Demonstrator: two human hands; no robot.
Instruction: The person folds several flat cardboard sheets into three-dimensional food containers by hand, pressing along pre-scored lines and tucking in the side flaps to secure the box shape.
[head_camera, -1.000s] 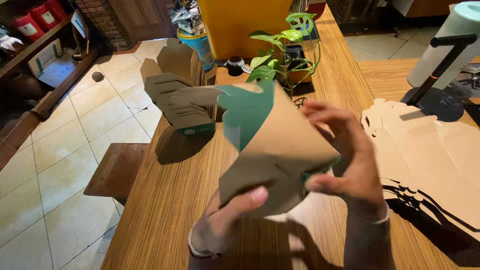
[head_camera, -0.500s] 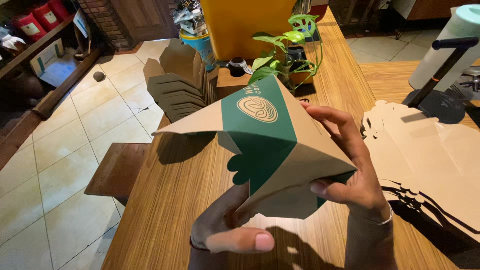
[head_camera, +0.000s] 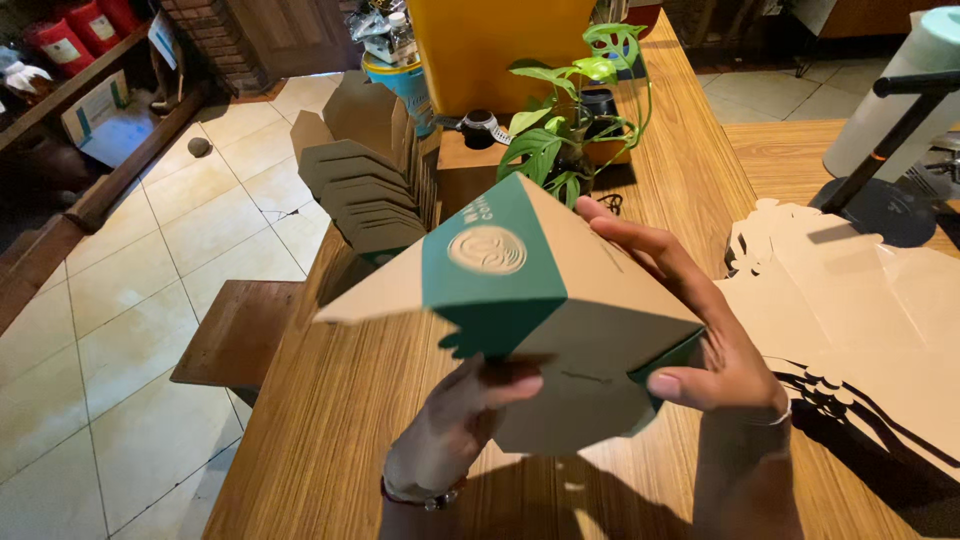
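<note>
Held above the tabletop (head_camera: 330, 420) at mid-frame: a folded box (head_camera: 545, 320) of brown cardboard with a green band and a pale round emblem, tilted, one flap jutting out toward 9 o'clock.

Left hand (head_camera: 455, 420) under the box at 7 o'clock, fingers curled up against the underside; grip closed on the lower panel. Right hand (head_camera: 700, 340) at 3 o'clock, thumb pressed on the lower corner, fingers spread flat over the upper sloping face; grip clamped on the box from that side.

Judged light and thin-walled. Stiff along creases, soft across open panels; likely to dent or buckle under a hard squeeze. Surface looks matt, not slippery. Best held at folded edges and corners, with palm support underneath, loose flap left free.

At 3 o'clock on the tabletop: flat unfolded box blanks (head_camera: 860, 300), overlapping. Beyond, at 10 to 11 o'clock: a row of finished boxes (head_camera: 365, 195), nested. At 12 o'clock: potted plant (head_camera: 570, 130), yellow container (head_camera: 500, 45) behind. At 2 o'clock: paper roll (head_camera: 900, 100) on a black stand.
</note>
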